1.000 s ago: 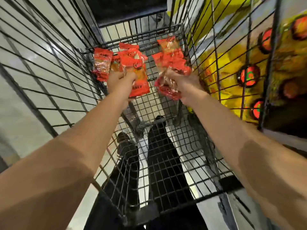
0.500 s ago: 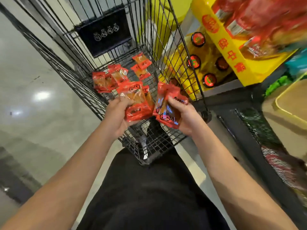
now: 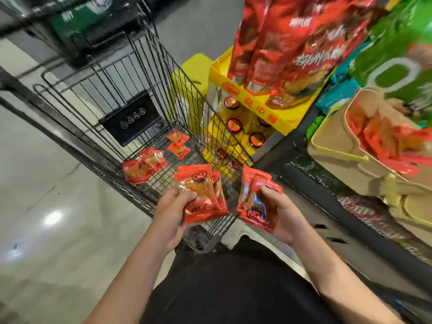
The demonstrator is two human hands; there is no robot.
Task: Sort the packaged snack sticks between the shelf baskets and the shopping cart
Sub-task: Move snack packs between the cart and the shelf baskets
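Note:
My left hand (image 3: 171, 211) grips a small stack of red snack packets (image 3: 202, 195) above the near end of the black wire shopping cart (image 3: 112, 99). A second stack of red packets (image 3: 256, 202) is held in my right hand (image 3: 284, 213), thumb on top, beside the cart's right corner. Several more red packets (image 3: 145, 167) lie on the cart's floor, with two others (image 3: 178, 143) farther in. At the right, a beige shelf basket (image 3: 336, 146) holds a pile of the same red packets (image 3: 383, 141).
A yellow display tray (image 3: 257, 104) of tall red bags stands above bottles with red caps (image 3: 233, 125), right of the cart. Green bags (image 3: 397, 54) hang at the upper right. A dark mesh shelf (image 3: 364, 206) runs under the baskets. Grey floor lies to the left.
Both hands have drawn the packet stacks back out of the cart toward my body. The view has lifted and swung right, bringing the shelf and the beige basket into sight.

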